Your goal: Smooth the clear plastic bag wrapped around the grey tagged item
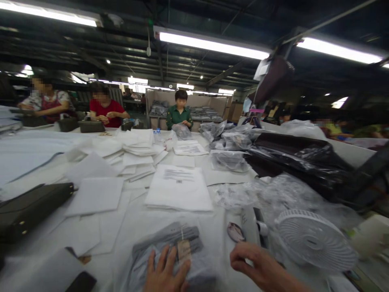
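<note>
My left hand lies spread flat on the bagged dark garment, directly under its grip on the counter. My right hand, fingers curled and holding nothing, hovers just beside. I'd press evenly, smoothing outward toward the tag.

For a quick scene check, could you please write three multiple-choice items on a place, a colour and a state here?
1. Where is the fan?
A. right of the right hand
B. left of the purse
C. on the far shelves

2. What colour is the folded stack?
A. red
B. white
C. green

3. How is the left hand?
A. clenched in the air
B. gripping the fan
C. flat on the bagged garment

Answers: A, the fan sits right of that hand; B, the stack is white; C, the fingers lie spread on the bag.
</note>
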### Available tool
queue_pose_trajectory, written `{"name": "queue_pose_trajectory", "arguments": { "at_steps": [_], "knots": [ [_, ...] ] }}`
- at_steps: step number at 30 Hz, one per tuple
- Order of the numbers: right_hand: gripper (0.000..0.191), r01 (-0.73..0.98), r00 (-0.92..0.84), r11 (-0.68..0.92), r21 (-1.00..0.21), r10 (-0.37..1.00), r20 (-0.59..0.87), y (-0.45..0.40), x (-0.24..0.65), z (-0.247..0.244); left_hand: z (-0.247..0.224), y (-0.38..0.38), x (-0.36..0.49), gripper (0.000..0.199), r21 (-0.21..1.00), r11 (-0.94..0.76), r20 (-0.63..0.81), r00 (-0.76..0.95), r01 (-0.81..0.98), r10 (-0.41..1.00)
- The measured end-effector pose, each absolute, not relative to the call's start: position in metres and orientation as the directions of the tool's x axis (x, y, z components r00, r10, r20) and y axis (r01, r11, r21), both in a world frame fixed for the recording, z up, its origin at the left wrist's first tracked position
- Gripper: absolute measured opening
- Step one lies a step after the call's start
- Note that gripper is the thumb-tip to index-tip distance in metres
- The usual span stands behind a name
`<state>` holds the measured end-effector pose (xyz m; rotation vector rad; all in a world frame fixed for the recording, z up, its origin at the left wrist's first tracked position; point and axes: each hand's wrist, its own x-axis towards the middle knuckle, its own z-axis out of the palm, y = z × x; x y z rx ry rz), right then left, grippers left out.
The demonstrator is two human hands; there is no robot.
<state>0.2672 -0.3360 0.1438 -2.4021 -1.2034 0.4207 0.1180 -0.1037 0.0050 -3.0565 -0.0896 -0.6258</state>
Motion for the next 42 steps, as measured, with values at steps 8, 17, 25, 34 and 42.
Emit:
{"name": "queue_pose_trajectory", "arguments": {
  "at_steps": [8, 17, 25, 34, 42],
  "knots": [
    [0.011, 0.966, -0.043, -0.029, -0.257, 0.962, -0.269, -0.233, 0.298, 0.157, 0.017, -0.101, 0.116, 0.053, 0.163, -0.984, 0.353, 0.927, 0.069, 0.124],
    [0.015, 0.981, -0.192, 0.173, -0.086, 0.917, -0.35, -0.186, 0.303, 0.125, -0.01, -0.091, 0.119, 0.057, 0.081, -0.997, 0.458, 0.889, -0.008, 0.03],
    [0.017, 0.994, -0.107, 0.099, -0.042, 0.922, -0.371, -0.169, 0.298, 0.108, -0.031, -0.1, 0.126, 0.07, 0.078, -0.996, 0.548, 0.832, 0.05, 0.085],
    [0.023, 0.846, 0.451, -0.47, -0.253, 0.883, -0.132, -0.179, 0.318, 0.104, -0.039, -0.101, 0.129, 0.051, 0.129, -0.991, 0.635, 0.764, 0.034, 0.109],
    [0.034, 0.594, 0.496, -0.207, -0.778, 0.855, 0.151, -0.194, 0.217, 0.053, -0.002, -0.047, 0.08, 0.057, -0.148, -0.989, 0.637, 0.765, 0.003, -0.093]
  ]
}}
